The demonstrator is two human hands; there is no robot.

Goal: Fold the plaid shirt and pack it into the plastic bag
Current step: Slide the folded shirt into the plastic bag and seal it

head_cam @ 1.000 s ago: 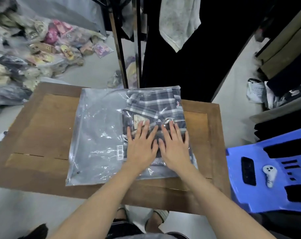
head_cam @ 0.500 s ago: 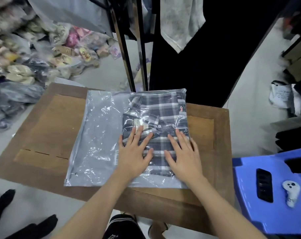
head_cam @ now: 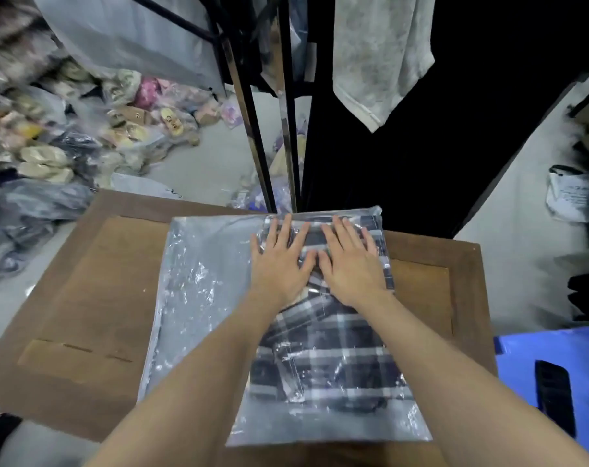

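Hands flat, both of them, and you're pressing down. Your left hand (head_cam: 279, 267) and your right hand (head_cam: 350, 267) lie side by side, thumbs nearly touching, fingers straight and spread, palms down on the clear, crinkly plastic bag (head_cam: 202, 281). Nothing gripped, nothing pinched, just a flat press.

Under that film sits the folded navy-and-white plaid shirt (head_cam: 330, 358), and that's the big news: it's in a neat rectangle and it's inside the bag. The bag lies flat on the brown wooden table (head_cam: 94, 298), running from near the front edge right up to the far edge. The shirt fills the bag's right half, toward the table's right edge, while the left half lies empty and shiny. Your fingertips reach the shirt's far end, close to the table's far edge.

So, by my reading, folding is done, packing is as good as done, and this press looks like pushing the air out. What's left? Likely closing the bag, though I can't tell where its mouth is or whether it's sealed.

Off the table's right edge stands a blue plastic chair (head_cam: 515, 375) with a slim black device (head_cam: 556, 396) on it. Beyond the far edge rises a black metal clothes rack (head_cam: 252, 129).
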